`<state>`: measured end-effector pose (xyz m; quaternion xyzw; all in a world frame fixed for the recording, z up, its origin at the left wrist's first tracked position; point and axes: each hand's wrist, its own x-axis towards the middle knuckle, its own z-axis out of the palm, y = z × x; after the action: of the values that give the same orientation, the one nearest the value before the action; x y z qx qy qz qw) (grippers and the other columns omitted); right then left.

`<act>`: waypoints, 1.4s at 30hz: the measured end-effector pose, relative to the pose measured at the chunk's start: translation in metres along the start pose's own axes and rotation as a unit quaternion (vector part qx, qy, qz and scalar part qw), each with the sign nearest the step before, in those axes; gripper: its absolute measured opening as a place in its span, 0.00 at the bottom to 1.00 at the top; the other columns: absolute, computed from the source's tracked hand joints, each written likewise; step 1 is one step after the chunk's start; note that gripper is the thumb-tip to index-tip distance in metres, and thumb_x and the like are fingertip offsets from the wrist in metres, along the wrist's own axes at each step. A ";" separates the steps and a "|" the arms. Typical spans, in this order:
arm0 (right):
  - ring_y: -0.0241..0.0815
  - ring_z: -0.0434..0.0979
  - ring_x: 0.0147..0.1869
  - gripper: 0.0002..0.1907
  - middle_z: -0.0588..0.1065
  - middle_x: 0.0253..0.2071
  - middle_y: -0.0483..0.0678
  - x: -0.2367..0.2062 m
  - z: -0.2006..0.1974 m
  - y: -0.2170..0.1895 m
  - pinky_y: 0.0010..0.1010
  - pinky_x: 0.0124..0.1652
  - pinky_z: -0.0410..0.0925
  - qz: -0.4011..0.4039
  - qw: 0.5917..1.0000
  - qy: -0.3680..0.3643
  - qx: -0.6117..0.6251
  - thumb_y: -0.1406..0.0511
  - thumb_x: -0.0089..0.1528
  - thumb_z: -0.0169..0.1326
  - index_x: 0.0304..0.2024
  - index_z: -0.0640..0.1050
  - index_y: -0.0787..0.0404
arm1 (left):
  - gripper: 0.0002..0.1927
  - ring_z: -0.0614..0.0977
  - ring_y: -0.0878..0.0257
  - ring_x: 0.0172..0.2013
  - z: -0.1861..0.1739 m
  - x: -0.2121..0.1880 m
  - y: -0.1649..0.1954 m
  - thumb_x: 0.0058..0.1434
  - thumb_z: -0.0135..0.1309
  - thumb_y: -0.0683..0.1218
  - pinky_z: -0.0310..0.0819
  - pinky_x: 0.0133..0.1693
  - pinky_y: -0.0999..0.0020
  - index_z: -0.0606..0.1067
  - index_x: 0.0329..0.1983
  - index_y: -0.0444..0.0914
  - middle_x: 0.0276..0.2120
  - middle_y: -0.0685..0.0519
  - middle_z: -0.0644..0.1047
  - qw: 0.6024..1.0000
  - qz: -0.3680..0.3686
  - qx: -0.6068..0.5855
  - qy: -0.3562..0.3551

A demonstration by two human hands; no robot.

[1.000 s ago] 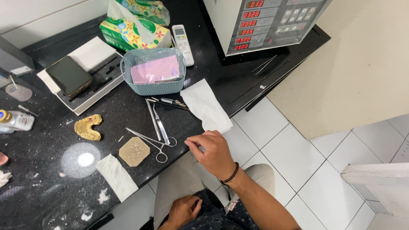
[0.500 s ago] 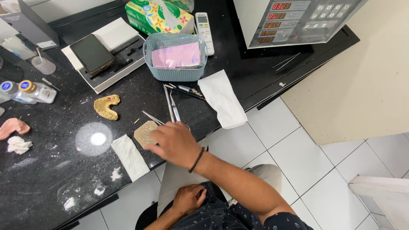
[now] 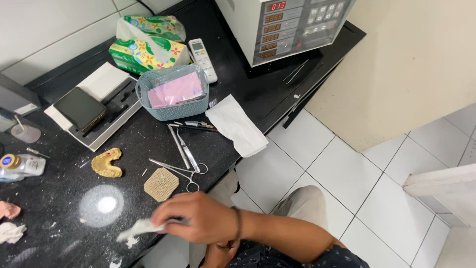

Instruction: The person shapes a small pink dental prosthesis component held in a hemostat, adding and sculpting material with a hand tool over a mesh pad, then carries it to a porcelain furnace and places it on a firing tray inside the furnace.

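My right hand [image 3: 196,219] reaches left across the front edge of the black counter [image 3: 59,218] and is closed on a crumpled white piece of paper or tissue [image 3: 139,229], which touches the dusty counter top. Just beyond the hand lie a tan mesh square [image 3: 161,184] and metal scissors and tweezers [image 3: 187,171]. A yellow horseshoe-shaped dental cast [image 3: 106,163] sits further left. My left hand [image 3: 216,252] rests in my lap under the right wrist, mostly hidden.
Further back stand a blue basket [image 3: 171,113] with pink sheets, a white paper sheet [image 3: 235,124], flowered tissue packs [image 3: 148,42], a remote [image 3: 203,52], a grey machine [image 3: 282,25] and a phone [image 3: 79,109] on a white box. A small bottle [image 3: 20,166] and pink lump [image 3: 7,209] lie at left.
My right hand moved from the scissors area leftward and nearer the counter edge, and took up the white strip that lay beside the mesh square. The view has shifted too.
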<state>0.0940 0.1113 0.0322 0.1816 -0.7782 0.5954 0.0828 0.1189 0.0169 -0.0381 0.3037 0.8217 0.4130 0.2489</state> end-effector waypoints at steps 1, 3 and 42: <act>0.38 0.81 0.53 0.08 0.81 0.49 0.49 -0.021 -0.035 0.003 0.28 0.56 0.75 0.099 0.971 -0.058 0.210 0.69 0.69 0.60 0.50 0.80 0.63 | 0.12 0.86 0.60 0.36 -0.001 0.002 0.001 0.57 0.64 0.50 0.79 0.40 0.65 0.83 0.39 0.39 0.31 0.49 0.85 1.000 -0.013 -0.024 0.007; 0.34 0.81 0.52 0.08 0.81 0.48 0.49 -0.059 -0.117 0.014 0.26 0.52 0.75 0.120 0.934 -0.112 0.316 0.71 0.66 0.61 0.47 0.79 0.67 | 0.11 0.85 0.61 0.31 -0.001 0.007 0.004 0.57 0.64 0.48 0.78 0.36 0.66 0.83 0.38 0.37 0.28 0.49 0.85 0.996 -0.041 -0.074 0.018; 0.33 0.81 0.35 0.17 0.81 0.34 0.48 -0.020 -0.520 -0.184 0.27 0.33 0.77 0.355 0.857 0.342 0.148 0.71 0.58 0.60 0.49 0.74 0.61 | 0.26 0.84 0.66 0.39 -0.081 0.336 0.424 0.57 0.65 0.37 0.81 0.43 0.71 0.75 0.60 0.32 0.41 0.48 0.84 0.892 -0.080 -0.405 -0.184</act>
<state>0.1374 0.5714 0.3342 -0.3121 -0.6155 0.7169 0.0990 -0.0423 0.4125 0.3043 0.1800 0.5441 0.6258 0.5290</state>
